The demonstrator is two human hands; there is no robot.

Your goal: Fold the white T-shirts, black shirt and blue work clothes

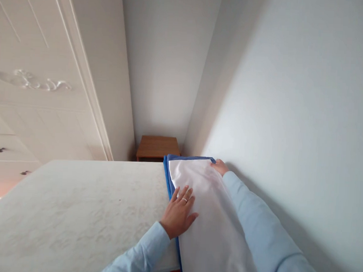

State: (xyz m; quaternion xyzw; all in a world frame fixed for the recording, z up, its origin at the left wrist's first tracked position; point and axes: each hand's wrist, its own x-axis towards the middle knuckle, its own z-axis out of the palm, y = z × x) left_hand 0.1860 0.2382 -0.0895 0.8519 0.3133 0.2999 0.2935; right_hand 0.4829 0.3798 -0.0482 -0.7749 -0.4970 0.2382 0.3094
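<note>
My left hand [179,213] lies palm down with fingers spread, flat on the smooth white cloth with blue layers beneath it [210,227], gripping nothing. My right hand [219,167] is nearly closed at its far right corner and seems to pinch it; its fingertips are partly hidden. The cloth lies lengthwise beside the wall, already layered, its long left edges roughly in line. Blue shows along the left and far edges, and soft creases cross the white, so I judge the smoothing unfinished.

Left of it spreads a broad, off-white, mottled surface [89,208]; whether mattress or tabletop I cannot tell. Beyond its far edge sits a small brown wooden cabinet [158,146]. A tall cream wardrobe with carved trim [104,46] stands left, a plain pale wall [293,97] right.
</note>
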